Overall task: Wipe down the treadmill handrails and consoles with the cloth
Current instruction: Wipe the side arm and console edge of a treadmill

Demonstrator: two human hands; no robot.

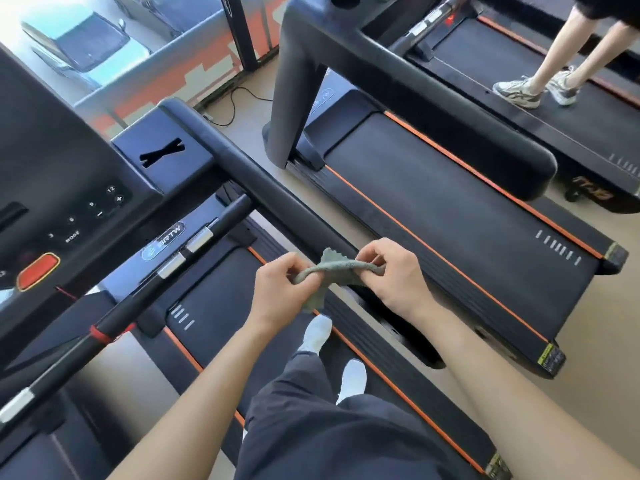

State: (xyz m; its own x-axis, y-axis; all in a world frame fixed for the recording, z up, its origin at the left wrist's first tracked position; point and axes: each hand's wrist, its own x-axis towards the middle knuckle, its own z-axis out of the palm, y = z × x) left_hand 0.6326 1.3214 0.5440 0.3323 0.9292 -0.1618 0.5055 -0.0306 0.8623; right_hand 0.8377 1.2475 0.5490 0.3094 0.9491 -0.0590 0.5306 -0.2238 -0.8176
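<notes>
Nearest, dark trousers [329, 438] and two bare forearms, reaching forward above the treadmill belt [214, 306], with white shoes [317, 332] below them. A little farther, left hand [280, 289] and right hand [394, 275], close together, both with fingers curled: pinching, each one, an end of the cloth [332, 266] between thumb and fingertips. Grey-green, twisted into a short rope between the two hands, held in the air, one corner standing up and one tail falling down beside the left hand. Just in front of the near end of the thick padded handrail [277, 192]; cannot tell whether touching it. To the left, thin bar [194, 244] with silver plates; far left, console [62, 188] with red button [38, 271].

Seems light, soft and limp, not fragile and not slippery; keeps no shape alone and bunches easily. As a rope, offers very little wiping surface. Better, probably, to untwist, fold to a flat pad and hold in one palm with fingers spread behind it. For the round handrail, wrap around and slide along. On the console, press only lightly, so as not to trigger the keys.

To the right, neighbouring treadmill [433, 216]; far right, another person's legs [554, 46] on a third belt.
</notes>
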